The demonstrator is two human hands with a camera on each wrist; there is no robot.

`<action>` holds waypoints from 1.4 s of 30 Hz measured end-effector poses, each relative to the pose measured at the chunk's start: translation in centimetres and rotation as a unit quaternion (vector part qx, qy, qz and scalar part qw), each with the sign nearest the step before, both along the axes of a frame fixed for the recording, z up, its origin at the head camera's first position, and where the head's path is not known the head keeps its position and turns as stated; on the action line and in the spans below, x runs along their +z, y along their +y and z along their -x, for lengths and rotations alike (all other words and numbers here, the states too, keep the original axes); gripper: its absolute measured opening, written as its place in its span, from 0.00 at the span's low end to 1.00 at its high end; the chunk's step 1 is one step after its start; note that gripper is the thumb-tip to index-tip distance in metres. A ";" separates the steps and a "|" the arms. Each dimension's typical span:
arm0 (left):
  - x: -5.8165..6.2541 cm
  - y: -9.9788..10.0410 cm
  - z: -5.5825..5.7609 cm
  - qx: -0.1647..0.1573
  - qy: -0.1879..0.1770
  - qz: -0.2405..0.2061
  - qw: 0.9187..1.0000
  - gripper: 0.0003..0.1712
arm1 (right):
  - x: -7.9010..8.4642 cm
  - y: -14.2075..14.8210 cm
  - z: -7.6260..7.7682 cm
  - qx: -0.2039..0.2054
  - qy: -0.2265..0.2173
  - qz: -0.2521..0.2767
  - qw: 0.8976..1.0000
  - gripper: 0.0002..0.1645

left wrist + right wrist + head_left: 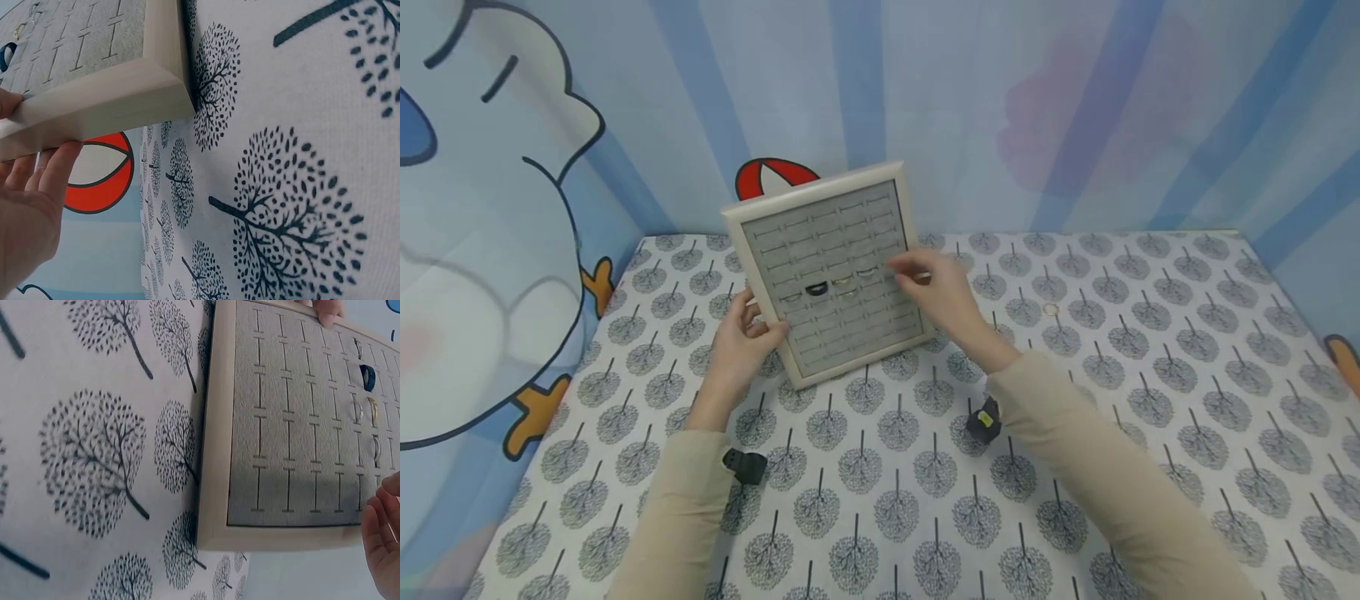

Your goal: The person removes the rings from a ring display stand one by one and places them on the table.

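Note:
A ring display tray [827, 233], with a pale wooden frame and grey slotted padding, stands tilted over the table. My left hand [737, 346] grips its left edge, thumb on the front and fingers behind. Several rings sit in the slots, among them a wide dark ring [367, 378], a gold-toned ring [373, 411] and a silver-toned ring [377, 450]. At the right side of the padding is my right hand [936, 287], thumb and fingertips close together by a slot. Whether a small thing is between those fingertips is hidden.
A tablecloth with a tree print [895, 467] covers the table. A small pale ring-shaped thing [1050, 309] lies on it to the right of the tray. Behind the table hangs a blue striped cartoon backdrop [955, 108].

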State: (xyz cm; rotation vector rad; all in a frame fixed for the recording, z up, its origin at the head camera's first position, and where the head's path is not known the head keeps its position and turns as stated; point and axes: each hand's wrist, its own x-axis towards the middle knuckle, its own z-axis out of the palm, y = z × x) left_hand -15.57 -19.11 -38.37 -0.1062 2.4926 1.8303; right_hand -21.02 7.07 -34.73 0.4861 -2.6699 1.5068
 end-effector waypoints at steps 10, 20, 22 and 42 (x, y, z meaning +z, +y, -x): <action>-0.1 -0.1 -0.1 0.003 -0.002 -0.003 1.000 0.41 | 0.2 -2.0 -0.2 0.006 0.009 -0.024 1.000 0.15; 0.0 -0.1 -0.1 0.008 -0.004 0.005 1.000 0.41 | -0.1 -2.8 -0.3 -0.010 0.035 -0.056 0.998 0.15; 0.0 -0.1 -0.1 0.007 -0.004 0.005 1.000 0.41 | -0.2 -3.0 -0.4 -0.013 0.039 -0.061 0.997 0.14; 0.0 -0.1 -0.1 -0.002 0.005 0.009 1.000 0.41 | 0.0 -3.4 0.0 -0.012 0.031 -0.074 0.997 0.07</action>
